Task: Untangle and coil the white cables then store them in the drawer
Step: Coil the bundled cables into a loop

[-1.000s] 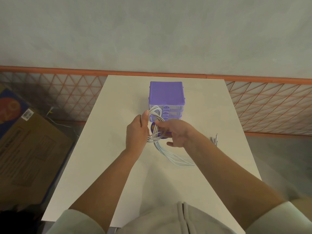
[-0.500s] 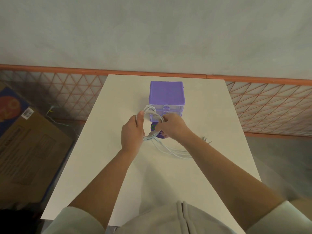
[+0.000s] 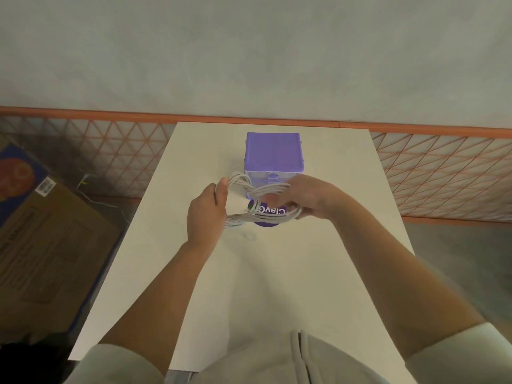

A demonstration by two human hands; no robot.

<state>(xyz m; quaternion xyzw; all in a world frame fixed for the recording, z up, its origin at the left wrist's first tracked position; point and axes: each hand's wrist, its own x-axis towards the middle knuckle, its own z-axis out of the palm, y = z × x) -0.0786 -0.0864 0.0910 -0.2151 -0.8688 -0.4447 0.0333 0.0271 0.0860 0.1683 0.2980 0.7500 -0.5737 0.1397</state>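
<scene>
both hands hold the cables (image 3: pixel 259 202) above the table (image 3: pixel 277 273): left hand (image 3: pixel 206 214) grips one end, right hand (image 3: pixel 307 199) the other; a slack grip could let loops spring loose before the drawers (image 3: pixel 273 153).

One head-worn camera looks forward and steeply down at the table (image 3: pixel 277 273), near, wall beyond.

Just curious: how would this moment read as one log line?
step: coiling | cables: looped between both hands | left hand: gripping | right hand: gripping | drawer unit: behind, shut
</scene>
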